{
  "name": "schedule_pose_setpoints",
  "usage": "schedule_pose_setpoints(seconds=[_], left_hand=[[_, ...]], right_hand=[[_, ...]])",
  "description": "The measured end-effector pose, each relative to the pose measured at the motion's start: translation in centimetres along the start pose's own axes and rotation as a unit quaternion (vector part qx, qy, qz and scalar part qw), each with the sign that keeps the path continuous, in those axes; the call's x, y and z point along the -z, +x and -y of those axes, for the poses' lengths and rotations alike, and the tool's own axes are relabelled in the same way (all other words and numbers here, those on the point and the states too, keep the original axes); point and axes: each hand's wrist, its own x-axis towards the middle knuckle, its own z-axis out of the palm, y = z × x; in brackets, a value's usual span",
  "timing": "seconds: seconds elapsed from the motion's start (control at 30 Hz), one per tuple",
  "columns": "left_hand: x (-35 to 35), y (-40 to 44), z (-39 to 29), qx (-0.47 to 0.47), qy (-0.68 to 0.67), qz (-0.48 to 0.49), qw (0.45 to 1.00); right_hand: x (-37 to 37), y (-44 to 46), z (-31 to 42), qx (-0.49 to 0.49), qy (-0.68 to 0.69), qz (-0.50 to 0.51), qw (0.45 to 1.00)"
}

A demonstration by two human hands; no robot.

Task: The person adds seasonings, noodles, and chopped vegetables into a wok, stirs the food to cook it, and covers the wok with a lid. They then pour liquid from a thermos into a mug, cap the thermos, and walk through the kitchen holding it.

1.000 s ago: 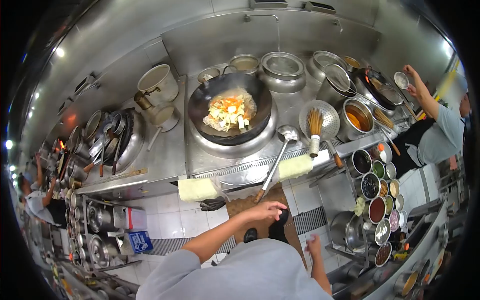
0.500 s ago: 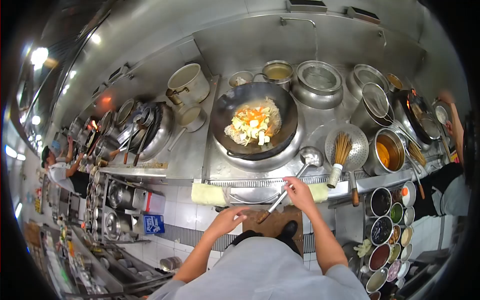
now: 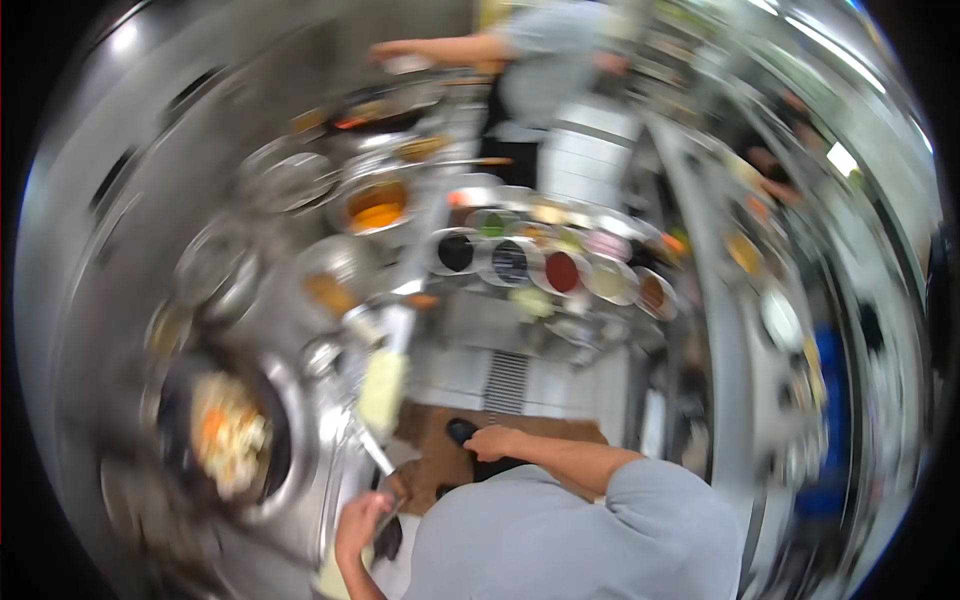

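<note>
My left hand point(image 3: 364, 522) is low in the view by the stove's front edge, close to the wooden end of a ladle point(image 3: 372, 448); motion blurs its fingers. The ladle lies across the edge, its bowl on the steel top. My right hand point(image 3: 494, 442) hangs over the brown floor mat point(image 3: 565, 428), away from the stove, with its fingers smeared too. Left of the ladle, a dark wok point(image 3: 180, 405) holds pale noodle-like food with white and orange pieces point(image 3: 232, 440).
Several sauce and ingredient pots point(image 3: 562, 272) stand ahead, beside a pot of orange liquid point(image 3: 377, 205). A perforated skimmer point(image 3: 345, 262) and a folded yellow cloth point(image 3: 382, 390) lie along the stove edge. Another person point(image 3: 550, 75) works beyond. Shelving point(image 3: 735, 360) runs along the right.
My view has swung sharply to the right, so the wok now appears at lower left. My right hand has moved away from the ladle handle. The ladle stays on the stove edge.
</note>
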Motion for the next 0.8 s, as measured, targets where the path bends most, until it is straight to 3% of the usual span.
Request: schedule_pose_setpoints(seconds=[0.07, 0.13, 0.2, 0.23, 0.27, 0.3, 0.37, 0.43, 0.57, 0.67, 0.7, 0.77, 0.8], left_hand=[[-2.6, 1.2, 0.0, -0.069, 0.056, 0.126, 0.988], [-6.1, 1.7, -1.6, -0.117, 0.177, 0.163, 0.964], [-9.1, 2.5, -2.4, -0.142, 0.198, 0.222, 0.944], [-10.3, 2.8, -3.2, -0.187, 0.269, 0.233, 0.916], [-11.4, 2.7, -3.9, -0.229, 0.334, 0.239, 0.882], [-12.4, 2.5, -5.6, -0.269, 0.314, 0.243, 0.878], [-14.3, 2.6, -7.9, -0.290, 0.318, 0.260, 0.864], [-16.1, 2.4, -9.8, -0.304, 0.324, 0.272, 0.853], [-20.0, 1.6, -11.8, -0.314, 0.318, 0.265, 0.854], [-23.7, 0.9, -11.5, -0.301, 0.310, 0.282, 0.857], [-25.1, 0.8, -11.4, -0.295, 0.304, 0.297, 0.856], [-28.0, 0.1, -12.7, -0.284, 0.295, 0.298, 0.862], [-29.3, -0.6, -13.3, -0.269, 0.283, 0.298, 0.871]], right_hand=[[-3.4, -4.0, -1.9, -0.085, 0.082, -0.067, 0.991], [-8.1, -7.6, -4.1, -0.136, 0.140, -0.118, 0.974], [-16.4, -7.6, -8.2, -0.174, 0.319, -0.288, 0.886], [-20.4, -8.3, -9.6, -0.235, 0.467, -0.264, 0.811], [-24.3, -8.9, -10.9, -0.300, 0.594, -0.258, 0.701], [-28.4, -10.4, -11.6, -0.359, 0.595, -0.255, 0.672], [-37.3, -14.2, -11.9, -0.451, 0.507, -0.193, 0.709], [-43.3, -18.0, -10.7, -0.495, 0.523, -0.128, 0.682], [-47.9, -21.8, -8.4, -0.502, 0.608, -0.081, 0.609], [-48.4, -21.9, -9.1, -0.466, 0.655, -0.090, 0.588], [-48.4, -21.5, -9.9, -0.447, 0.655, -0.101, 0.601], [-58.2, -12.4, -17.7, -0.288, 0.591, -0.158, 0.737], [-54.4, -13.9, -18.0, -0.314, 0.515, -0.184, 0.776]])
